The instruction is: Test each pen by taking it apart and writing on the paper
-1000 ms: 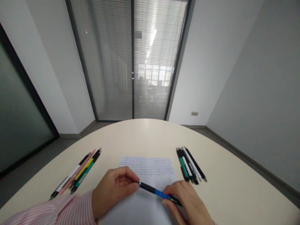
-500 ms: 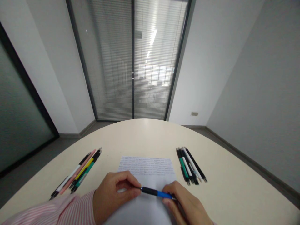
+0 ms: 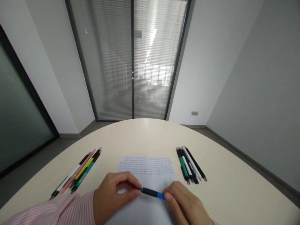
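A blue pen with a black grip (image 3: 150, 192) is held level between my two hands, above a white sheet of paper (image 3: 150, 180) with lines of writing across its upper part. My left hand (image 3: 117, 192) pinches the pen's tip end between thumb and fingertips. Closed round the blue barrel is my right hand (image 3: 185, 201), its thumb lying along the near side. The pen's far right end is hidden inside that hand.
Several pens (image 3: 77, 172) in white, pink, yellow and green lie slanted on the left of the round table (image 3: 146, 136). Another group of pens (image 3: 189, 165), mostly black, white and green, lies on the right. Beyond the table stands a glass partition with blinds (image 3: 112, 78).
My right hand has shifted its hold on the pen, its thumb and fingers now covering more of the blue barrel. The left hand stays at the tip.
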Available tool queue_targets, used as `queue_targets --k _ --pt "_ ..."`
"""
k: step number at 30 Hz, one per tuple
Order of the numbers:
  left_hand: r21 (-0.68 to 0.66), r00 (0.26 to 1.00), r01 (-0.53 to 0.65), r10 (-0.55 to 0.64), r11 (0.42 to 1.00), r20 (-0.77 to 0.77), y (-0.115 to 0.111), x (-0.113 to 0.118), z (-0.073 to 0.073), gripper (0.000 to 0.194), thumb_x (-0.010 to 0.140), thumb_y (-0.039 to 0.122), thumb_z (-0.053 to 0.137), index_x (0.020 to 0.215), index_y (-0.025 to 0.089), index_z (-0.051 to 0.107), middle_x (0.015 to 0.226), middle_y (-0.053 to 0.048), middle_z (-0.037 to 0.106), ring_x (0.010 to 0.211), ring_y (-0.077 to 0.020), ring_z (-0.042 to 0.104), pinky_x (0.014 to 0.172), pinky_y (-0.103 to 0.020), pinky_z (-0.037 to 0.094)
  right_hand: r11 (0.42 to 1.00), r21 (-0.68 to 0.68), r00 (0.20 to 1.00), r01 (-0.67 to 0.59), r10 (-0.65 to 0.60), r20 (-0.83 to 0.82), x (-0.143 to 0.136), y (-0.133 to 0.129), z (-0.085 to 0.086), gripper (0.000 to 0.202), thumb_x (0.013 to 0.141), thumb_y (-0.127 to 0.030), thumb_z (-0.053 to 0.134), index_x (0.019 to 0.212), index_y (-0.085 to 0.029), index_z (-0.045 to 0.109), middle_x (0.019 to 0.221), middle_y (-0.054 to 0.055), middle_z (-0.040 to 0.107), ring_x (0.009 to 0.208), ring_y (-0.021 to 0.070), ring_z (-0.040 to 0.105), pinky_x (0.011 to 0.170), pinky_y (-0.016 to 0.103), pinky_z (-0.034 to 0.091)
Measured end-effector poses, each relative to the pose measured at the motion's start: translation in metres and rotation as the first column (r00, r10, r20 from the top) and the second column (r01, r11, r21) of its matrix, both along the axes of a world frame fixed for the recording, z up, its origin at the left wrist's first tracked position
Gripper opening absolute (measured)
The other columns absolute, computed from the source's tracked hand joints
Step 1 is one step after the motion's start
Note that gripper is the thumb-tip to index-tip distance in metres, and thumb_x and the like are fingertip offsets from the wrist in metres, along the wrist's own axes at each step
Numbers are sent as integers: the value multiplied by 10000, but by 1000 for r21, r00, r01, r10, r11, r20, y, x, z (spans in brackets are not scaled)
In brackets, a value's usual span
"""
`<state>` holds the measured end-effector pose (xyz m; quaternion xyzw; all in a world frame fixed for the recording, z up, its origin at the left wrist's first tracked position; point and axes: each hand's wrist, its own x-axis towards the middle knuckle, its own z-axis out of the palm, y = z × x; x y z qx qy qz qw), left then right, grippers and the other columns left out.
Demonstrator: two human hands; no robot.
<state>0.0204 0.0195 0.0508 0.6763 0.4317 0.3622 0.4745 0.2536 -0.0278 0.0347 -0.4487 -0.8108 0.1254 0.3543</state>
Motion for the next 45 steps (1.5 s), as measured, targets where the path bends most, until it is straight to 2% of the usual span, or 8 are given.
queue_targets --k 10,16,21,27,31,36,42,45 --pt "-6 1000 2 -2 1000 3 -1 1 3 80 656 199 709 709 141 718 701 -57 724 682 -194 684 657 -232 550 999 -47 1000 -28 27 -12 0 1 2 223 959 -194 364 829 -225 542 770 24 596 726 159 609 659 245 489" --pt "11 1000 4 -4 1000 -13 0 0 1 78 661 193 709 719 142 719 707 -57 727 680 -191 685 656 -230 550 999 -47 999 -7 6 -32 -1 0 4 22 872 -205 534 875 -221 519 760 6 590 656 145 585 590 228 475" --pt "24 1000 16 -16 1000 -4 -2 1 3 78 663 207 710 712 147 721 698 -54 725 679 -189 684 653 -227 550 1000 -4 1000 -21 21 -22 -4 -1 3 247 955 -201 379 750 -223 514 696 3 576 666 141 596 591 222 460" --pt "46 999 38 -37 998 -12 -4 3 3 69 673 207 706 710 150 720 687 -53 728 666 -187 688 638 -219 548 1000 -8 1000 15 -15 10 -3 -2 2 46 874 -250 550 848 -223 523 693 -15 584 558 119 566 506 197 443" --pt "65 1000 20 -20 998 -7 -4 2 2 59 674 199 706 712 157 722 693 -49 729 665 -185 686 638 -215 546 998 13 997 -55 54 52 -2 -3 2 190 942 -252 447 833 -227 600 699 12 617 655 144 625 584 210 468" --pt "45 1000 3 -3 999 5 -4 1 5 72 677 213 705 713 153 722 696 -54 729 671 -189 689 643 -217 549 998 -26 999 50 -50 5 -2 -2 1 112 855 -318 585 902 -226 540 693 -20 618 549 120 589 515 184 465" --pt "45 1000 0 0 999 14 -5 3 8 68 670 206 698 697 146 716 687 -56 725 674 -189 684 647 -222 549 997 -69 998 42 -46 -53 -1 -2 5 249 932 -284 443 731 -228 579 620 -13 615 563 124 606 542 192 449" --pt "-3 997 -62 62 998 48 -2 3 8 89 664 223 707 690 139 701 676 -54 714 658 -183 672 636 -232 543 981 -171 971 94 -129 -203 -3 -2 6 106 808 -332 613 831 -229 606 628 -28 621 463 113 540 441 194 408"
